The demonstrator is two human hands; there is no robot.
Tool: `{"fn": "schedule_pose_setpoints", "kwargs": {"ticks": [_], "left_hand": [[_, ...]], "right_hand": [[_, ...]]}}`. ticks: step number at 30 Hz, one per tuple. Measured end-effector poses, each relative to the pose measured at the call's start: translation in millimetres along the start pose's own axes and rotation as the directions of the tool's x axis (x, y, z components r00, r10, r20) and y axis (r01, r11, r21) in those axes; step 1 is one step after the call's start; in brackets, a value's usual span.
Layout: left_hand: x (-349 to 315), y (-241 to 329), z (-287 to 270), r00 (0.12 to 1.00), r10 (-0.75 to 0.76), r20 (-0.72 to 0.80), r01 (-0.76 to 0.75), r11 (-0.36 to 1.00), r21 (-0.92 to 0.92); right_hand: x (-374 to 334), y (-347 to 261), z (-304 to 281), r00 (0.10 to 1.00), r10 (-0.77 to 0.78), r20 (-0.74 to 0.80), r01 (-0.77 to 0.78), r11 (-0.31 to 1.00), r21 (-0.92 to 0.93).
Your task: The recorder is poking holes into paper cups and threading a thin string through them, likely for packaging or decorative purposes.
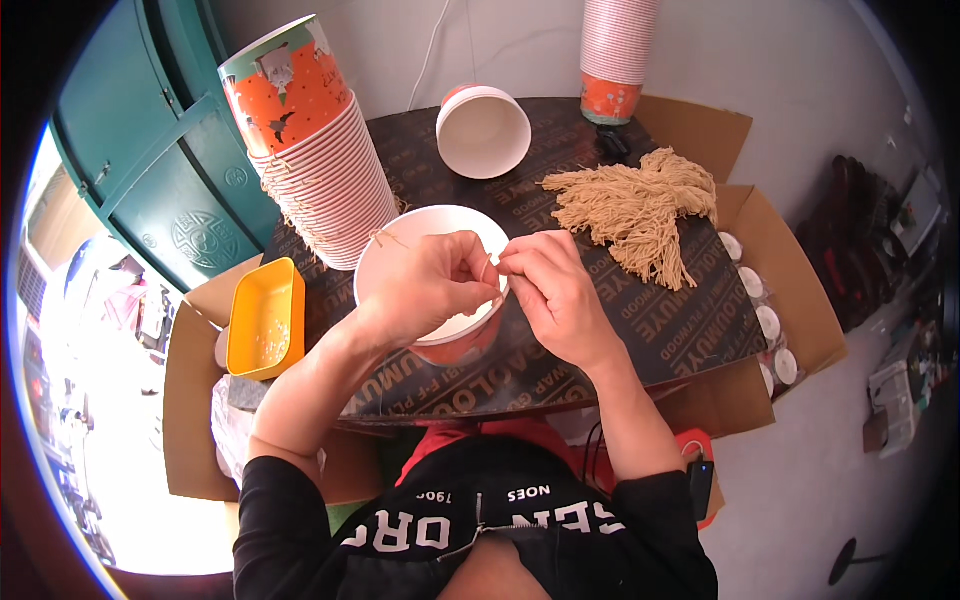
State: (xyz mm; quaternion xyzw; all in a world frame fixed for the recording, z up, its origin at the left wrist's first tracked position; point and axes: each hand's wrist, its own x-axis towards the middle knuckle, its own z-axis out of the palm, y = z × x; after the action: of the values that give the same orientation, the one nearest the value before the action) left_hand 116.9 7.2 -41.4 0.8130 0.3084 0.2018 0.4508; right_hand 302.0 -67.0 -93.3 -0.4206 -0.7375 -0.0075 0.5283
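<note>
I hold my left hand and right hand half-curled, fingertips meeting over the paper tub's right rim, what they pinch too small to tell.

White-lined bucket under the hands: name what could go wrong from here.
The bucket could tip if the left hand, over its opening, presses down on one side. The yellow tray, beside the left forearm, might be bumped, spilling what look like small white bits. The tall bucket stack, beyond the tray, could topple if knocked.
</note>
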Motion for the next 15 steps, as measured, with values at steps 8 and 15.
{"fn": "schedule_pose_setpoints", "kwargs": {"ticks": [8,15], "left_hand": [[-8,1,19,0.928,0.327,-0.181,-0.260,0.913,0.315],[-8,2,23,0.799,0.571,-0.188,-0.404,0.741,0.536]], "right_hand": [[3,-6,0,0.996,0.083,0.024,-0.085,0.993,0.080],[5,-3,-3,0.993,0.075,0.092,-0.084,0.991,0.108]]}}
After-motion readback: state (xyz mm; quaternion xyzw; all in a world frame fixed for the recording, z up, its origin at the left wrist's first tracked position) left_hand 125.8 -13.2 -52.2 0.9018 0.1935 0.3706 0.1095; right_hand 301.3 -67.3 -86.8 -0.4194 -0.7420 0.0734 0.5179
